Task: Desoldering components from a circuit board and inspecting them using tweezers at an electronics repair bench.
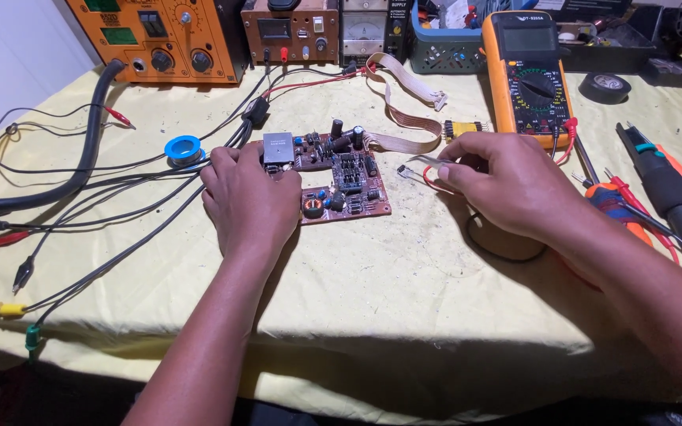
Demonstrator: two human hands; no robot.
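While the left hand [250, 201] lies flat over the near-left part of the brown circuit board [333, 173], pressing it to the yellow cloth [372, 292], the right hand [507, 185] holds a pair of metal tweezers [424, 163] pinched narrow between thumb and fingers, the tips just off the board's right edge. The head view is the only one, and it shows both hands well. The left hand's fingers are spread and grip nothing; they only steady the board. At the tweezer tips sits something small and pale (too small to tell what). The step in hand looks like picking at or placing a small part beside the board. The next move would likely call for a fine, steady approach of the tips toward the components, with the board kept from sliding.

The board lies mid-table, its long axis running from far left to near right, slightly skewed to the table edge; a ribbon cable [404, 118] leaves its far-right corner. The tweezers point left toward the board, nearly level. A multimeter [526, 71] lies beyond the right hand, a solder spool [182, 148] just left of the left hand.
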